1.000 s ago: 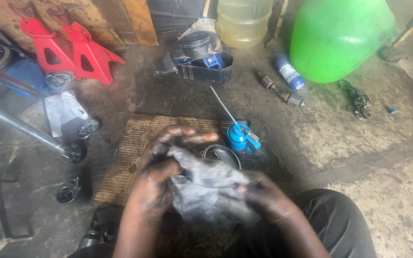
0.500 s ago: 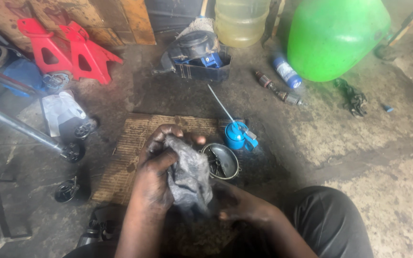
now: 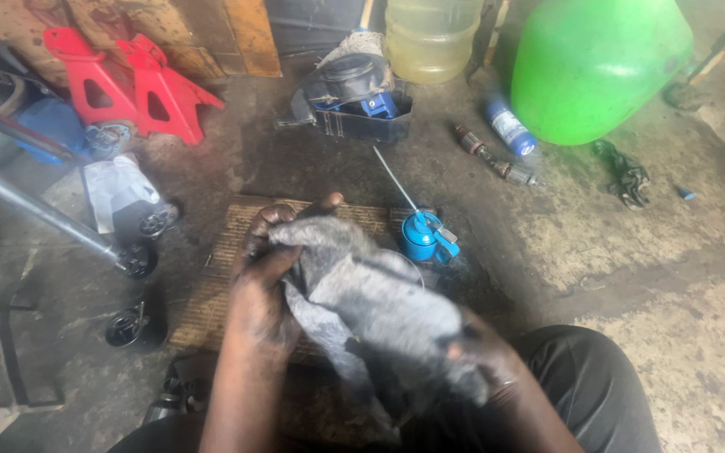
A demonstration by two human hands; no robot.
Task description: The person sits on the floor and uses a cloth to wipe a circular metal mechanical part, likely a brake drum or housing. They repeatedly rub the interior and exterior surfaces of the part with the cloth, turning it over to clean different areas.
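A dirty grey rag is stretched between both of my hands above the floor mat. My left hand grips its upper end, fingers curled over the cloth. My right hand holds the lower end and is mostly covered by the rag. Both hands are black with grease. Just beyond the rag stands a blue oil can with a long thin spout. The small metal bowl seen before is hidden behind the cloth.
A brown woven mat lies under my hands. Two red jack stands stand at the back left, a green tank at the back right, a yellowish jug, a black tray of parts, a trolley caster.
The rag was bunched in my left hand; now it is pulled out long between both hands. My right hand has taken its lower end, and the metal bowl is now covered.
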